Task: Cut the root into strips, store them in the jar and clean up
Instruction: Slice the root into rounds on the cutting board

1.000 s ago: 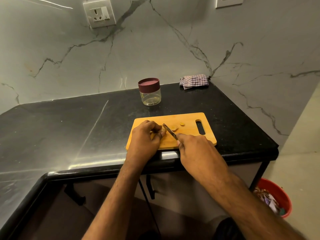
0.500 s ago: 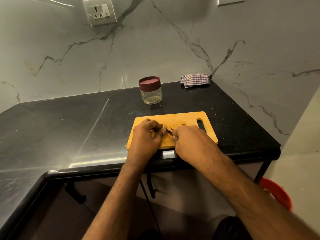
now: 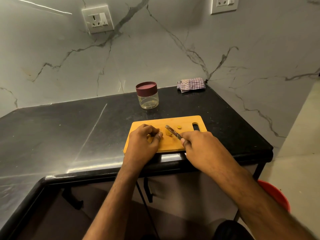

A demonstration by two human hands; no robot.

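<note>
A small piece of root (image 3: pixel 160 134) is pinched under the curled fingers of the left hand (image 3: pixel 143 142) on the cutting board (image 3: pixel 166 149). A knife (image 3: pixel 173 133) is gripped by the right hand (image 3: pixel 199 146), its blade laid beside a cut yellow piece (image 3: pixel 168 133). A round slice (image 3: pixel 179 126) lies apart near the board's handle slot. Behind, on the black table (image 3: pixel 69 129), the lidded jar (image 3: pixel 147 95) and a checked cloth (image 3: pixel 191 84) are seen.

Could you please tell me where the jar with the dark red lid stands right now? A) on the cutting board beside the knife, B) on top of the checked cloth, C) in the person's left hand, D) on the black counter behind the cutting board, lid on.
D: the jar stands on the black counter, lid on, behind the cutting board, apart from both hands and from the checked cloth.
</note>
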